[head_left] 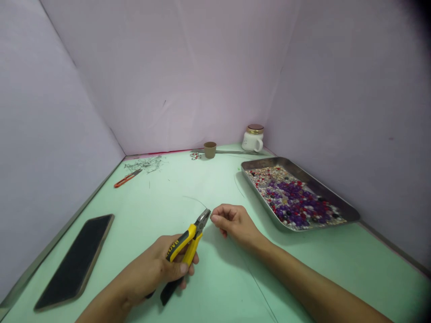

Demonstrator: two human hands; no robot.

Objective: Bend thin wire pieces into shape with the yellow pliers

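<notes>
My left hand (164, 264) is wrapped round yellow and black pliers (188, 242), whose metal jaws point up and to the right. Just right of the jaws, my right hand (234, 222) is closed in a pinch, thumb against forefinger. A thin wire (257, 282) runs from beneath the right hand down to the bottom edge. Another thin strand (195, 200) curves away to the left from the jaw tips. Whatever lies between the pinching fingertips is too fine to make out clearly, though the wire appears to pass there.
On the right stands a metal tray (269, 208) of purple, red and white beads. A phone (77, 260) lies at left, with orange-handled snips (128, 178) and wire scraps (144, 164) beyond. At the back are a small brown cup (210, 150) and a lidded white mug (252, 141).
</notes>
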